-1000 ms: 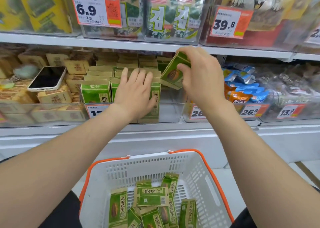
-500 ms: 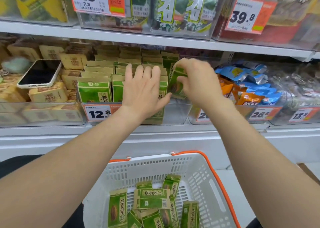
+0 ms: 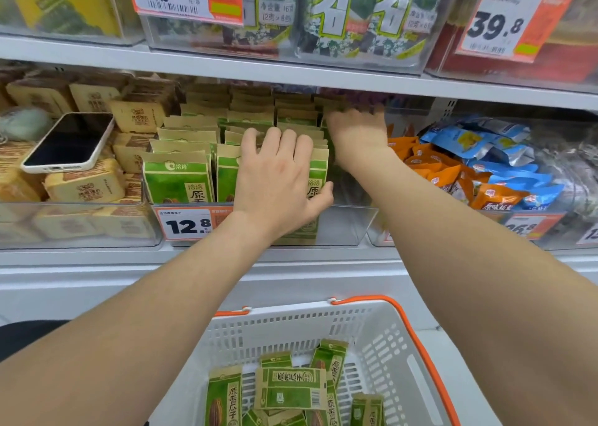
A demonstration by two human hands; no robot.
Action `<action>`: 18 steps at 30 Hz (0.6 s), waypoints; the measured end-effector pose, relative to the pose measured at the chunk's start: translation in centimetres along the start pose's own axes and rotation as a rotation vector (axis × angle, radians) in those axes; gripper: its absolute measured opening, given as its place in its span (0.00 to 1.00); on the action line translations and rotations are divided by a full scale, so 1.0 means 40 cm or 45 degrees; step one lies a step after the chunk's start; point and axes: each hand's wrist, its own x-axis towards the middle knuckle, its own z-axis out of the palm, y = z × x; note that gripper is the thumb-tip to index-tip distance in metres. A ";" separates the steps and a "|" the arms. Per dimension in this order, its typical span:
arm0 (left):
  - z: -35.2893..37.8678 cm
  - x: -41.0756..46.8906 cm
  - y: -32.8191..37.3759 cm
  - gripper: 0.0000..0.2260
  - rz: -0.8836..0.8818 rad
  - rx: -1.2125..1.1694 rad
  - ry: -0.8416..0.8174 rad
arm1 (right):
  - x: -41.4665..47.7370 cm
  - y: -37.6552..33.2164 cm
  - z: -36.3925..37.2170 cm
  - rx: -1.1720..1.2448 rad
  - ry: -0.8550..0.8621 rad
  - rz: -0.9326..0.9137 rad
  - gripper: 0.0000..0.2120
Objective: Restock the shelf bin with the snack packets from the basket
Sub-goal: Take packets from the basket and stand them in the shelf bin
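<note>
The left hand [image 3: 278,182] lies flat with straight fingers and the thumb spread, pressing on the face of the front packet in one row of green snack packets [image 3: 178,179]. By my reading it braces that row upright and keeps a gap open beside it. Just to its right and deeper in, the right hand [image 3: 356,137] reaches knuckles-up toward the back of the clear shelf bin [image 3: 343,225]. Its fingers are hidden among the packet tops, so I cannot tell whether it pinches a packet or holds nothing. The two hands are apart, though close. Below both wrists the white basket [image 3: 382,344] sits within easy reach, with several loose packets [image 3: 289,388] waiting in it, so restocking looks only partly done. Far left of the hands, a phone [image 3: 69,140] rests on tan packets.
</note>
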 end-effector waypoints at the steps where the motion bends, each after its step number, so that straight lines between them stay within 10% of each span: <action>1: 0.001 -0.001 0.000 0.30 0.001 -0.001 0.001 | 0.017 -0.005 0.005 -0.013 0.048 0.032 0.29; 12: 0.007 -0.001 -0.003 0.30 0.004 -0.017 0.000 | 0.059 -0.015 0.035 -0.048 0.144 0.355 0.27; 18: -0.007 -0.004 -0.001 0.32 0.004 -0.024 -0.031 | -0.028 -0.011 0.000 -0.116 0.103 0.038 0.15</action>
